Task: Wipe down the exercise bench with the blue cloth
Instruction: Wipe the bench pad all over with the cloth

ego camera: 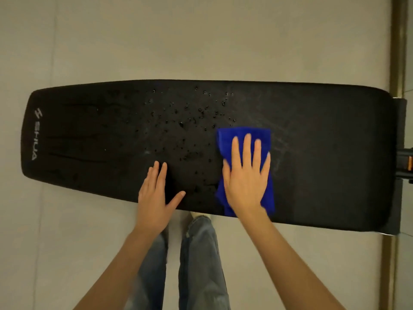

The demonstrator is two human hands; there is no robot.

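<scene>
The person stands over the long black bench [312, 153], which lies crosswise in front of them on a pale floor [201, 41]. Their right hand [245, 175] is spread flat, fingers [247, 148] stretched out and slightly apart, pressing the blue cloth [223, 139] down onto the pad near the middle, toward the near edge. The cloth sits bunched and folded under the palm, sticking out past the fingertips and trailing off the near edge of the bench. A flat palm like that spreads the pressure, which seems the reason for holding it so instead of gripping it in a fist.

The left hand [154, 198] rests open on the bare pad just beside, fingers together and thumb splayed, holding nothing; it looks like a brace for leaning in.

Between and beyond the two hands a scatter of droplets [178, 121] beads on the surface. The stretch to the right of the cloth shows faint streaks and no beads, so I'd judge that side done and the wet middle and logo end [35, 135] left to wipe.
</scene>
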